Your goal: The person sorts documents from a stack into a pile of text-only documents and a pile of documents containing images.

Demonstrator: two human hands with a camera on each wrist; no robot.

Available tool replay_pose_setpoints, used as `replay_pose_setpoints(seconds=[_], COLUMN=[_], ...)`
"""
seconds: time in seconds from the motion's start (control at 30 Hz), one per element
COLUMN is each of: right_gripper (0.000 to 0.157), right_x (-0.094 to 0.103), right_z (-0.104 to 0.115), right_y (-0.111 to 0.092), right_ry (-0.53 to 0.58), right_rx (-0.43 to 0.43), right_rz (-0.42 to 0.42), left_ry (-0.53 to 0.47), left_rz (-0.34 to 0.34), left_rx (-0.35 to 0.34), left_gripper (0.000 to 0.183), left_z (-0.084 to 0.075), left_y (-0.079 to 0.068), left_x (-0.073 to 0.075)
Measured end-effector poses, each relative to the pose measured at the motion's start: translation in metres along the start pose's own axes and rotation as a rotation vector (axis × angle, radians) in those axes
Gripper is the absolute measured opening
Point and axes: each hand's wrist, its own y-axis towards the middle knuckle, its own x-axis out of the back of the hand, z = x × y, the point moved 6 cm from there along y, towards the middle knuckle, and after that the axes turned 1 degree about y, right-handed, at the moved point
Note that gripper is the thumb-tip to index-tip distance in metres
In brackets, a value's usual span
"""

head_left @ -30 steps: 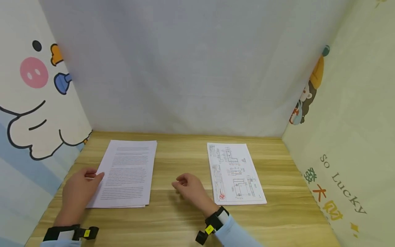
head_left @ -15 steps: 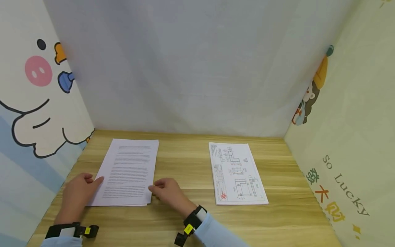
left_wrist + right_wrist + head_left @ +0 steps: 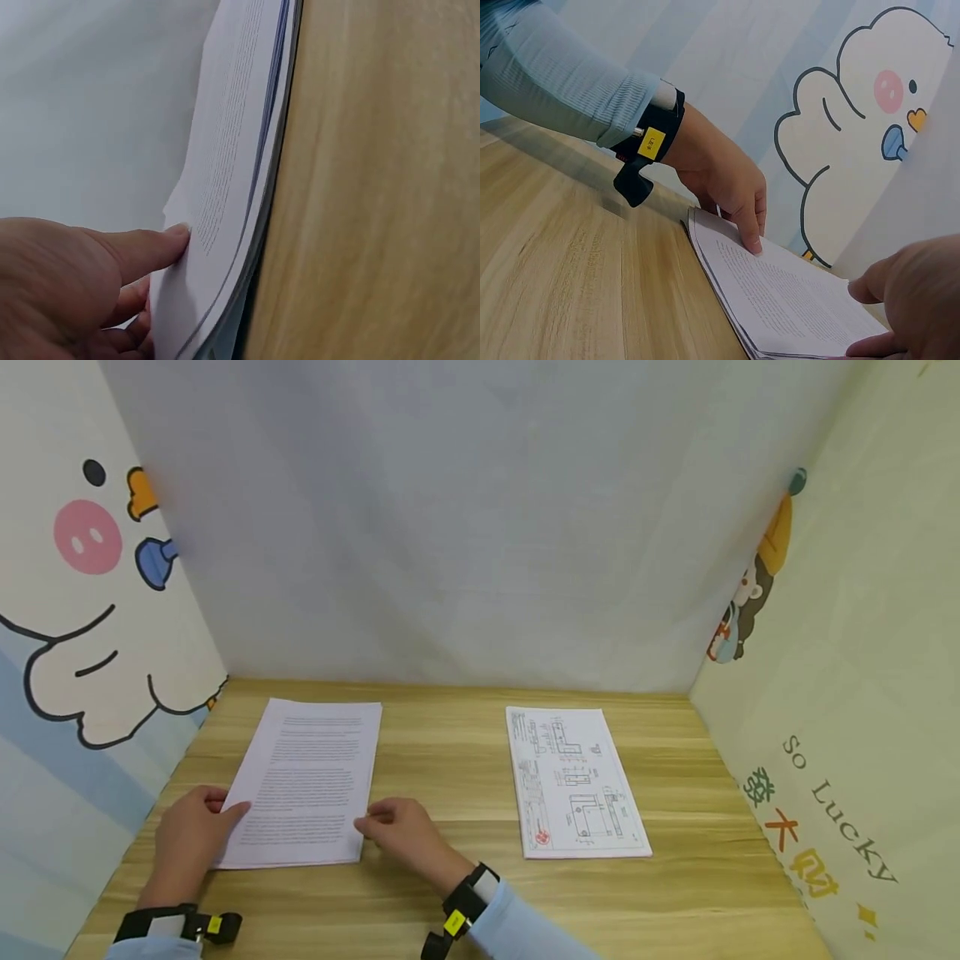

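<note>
The stack (image 3: 311,785) of printed pages lies flat on the wooden surface (image 3: 446,735), lines of small text on its top sheet; the words are too small to read. The left hand (image 3: 191,833) grips the stack at its left edge, near the lower corner: the thumb lies on the top page, and the other fingers are bent at the side, partly hidden by the paper. The right hand (image 3: 411,837) pinches the stack at its right edge, low down, thumb tip over the margin and fingers curled close; how far they reach under is hidden. Along the edge of the stack, the left wrist view shows several sheet edges together, curving slightly.

To the right of the stack, well apart, lie the drawings (image 3: 577,785), line figures of parts with a red mark near the lower left corner. Behind the stack hangs a plain pale cloth (image 3: 450,527). Left of the stack stands a cartoon panel (image 3: 48,577). Black straps (image 3: 153,924) and light blue sleeves (image 3: 528,931) show below the stack.
</note>
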Motion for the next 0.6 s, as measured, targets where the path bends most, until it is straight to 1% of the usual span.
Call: replay_pose_setpoints(seconds=[0.23,0.33,0.47,0.6], right_gripper=[0.042,0.041,0.041,0.043], right_x=[-0.0007,-0.0006,-0.0006,-0.0006], right_z=[0.0011,0.0016,0.0005,-0.0016], right_y=[-0.0004,-0.0007,-0.0001,0.0007], right_ry=[-0.008,-0.007,-0.019,-0.034], right_rx=[0.009,0.017,0.026,0.029], right_rz=[-0.008,-0.005,-0.003,0.001], left_ry=[0.004,-0.006,-0.024,-0.087], left_rz=[-0.09,-0.109,-0.105,-0.058], left_rx=[-0.009,-0.005,-0.008,-0.01], left_gripper=[0.047,0.045,0.046,0.054], left_z=[0.0006,0.0024,0.0047,0.0084], left_y=[-0.0026,-0.0019,0.0,0.0011], left_x=[0.0039,0.0044,0.0046,0.0032])
